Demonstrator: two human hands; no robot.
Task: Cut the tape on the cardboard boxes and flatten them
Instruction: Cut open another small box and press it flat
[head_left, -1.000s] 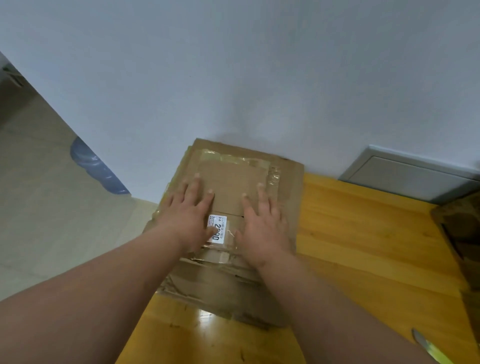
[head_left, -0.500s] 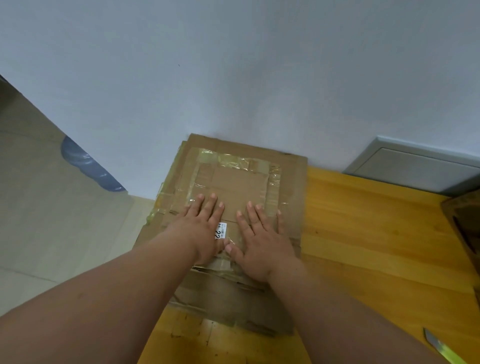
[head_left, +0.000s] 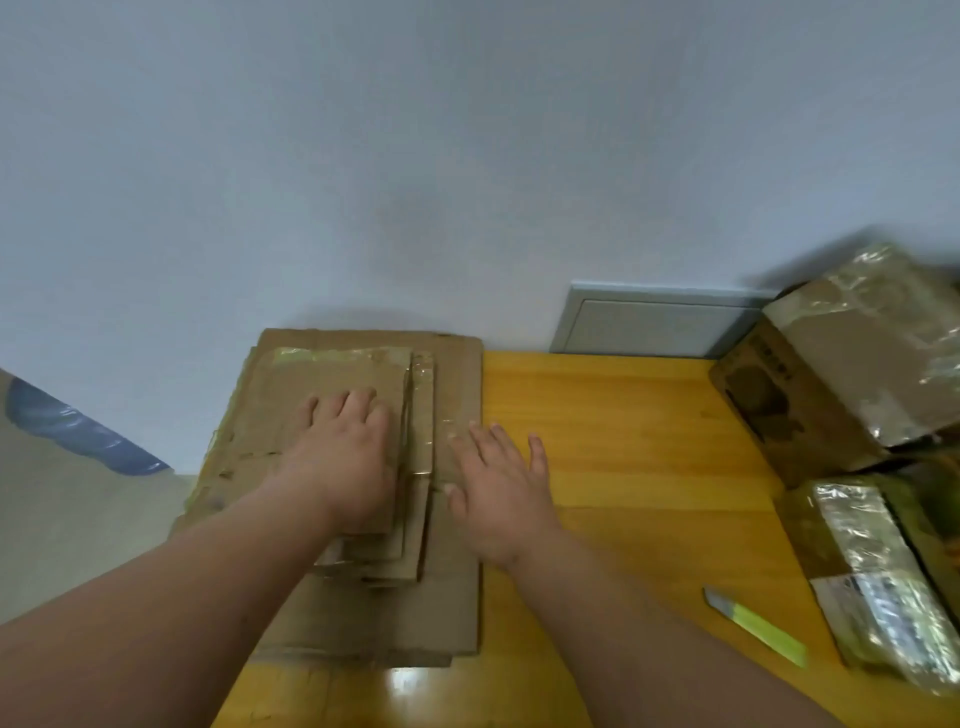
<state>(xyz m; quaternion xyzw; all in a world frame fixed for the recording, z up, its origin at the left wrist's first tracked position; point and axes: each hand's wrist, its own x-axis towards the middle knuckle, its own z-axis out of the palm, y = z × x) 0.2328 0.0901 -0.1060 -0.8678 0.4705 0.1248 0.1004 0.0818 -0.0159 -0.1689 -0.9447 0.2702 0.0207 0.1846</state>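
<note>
While the stack is being kept tidy on the table (head_left: 623, 431), the items are reading as follows.

Flattened boxes (head_left: 363, 613): lying in a pile at the table's left end, close against the wall; the largest sheet is sitting at the bottom and smaller ones are stepping up on top, apparently so the pile stays stable.

Left hand (head_left: 340, 457): resting palm-down on the top sheet with fingers straight and spread, seemingly pressing the folds flat so the cardboard is not springing back.

Right hand (head_left: 498, 499): lying open with fingers spread, at the right edge of the bottom sheet and partly over the bare table; whether it is touching or hovering, I cannot tell. It is holding nothing.

Knife (head_left: 753, 626): a yellow-green utility cutter lying on the table to the right, well apart from both hands, probably parked within reach for the next box.

Taped boxes (head_left: 852, 374): waiting unflattened at the right end of the table, glossy tape wrapping them; several are showing, the exact count being unclear.

Progress: judging by the layout, some boxes are done and others are outstanding.

Wall panel (head_left: 654, 325): a grey hatch sitting behind the table.
</note>
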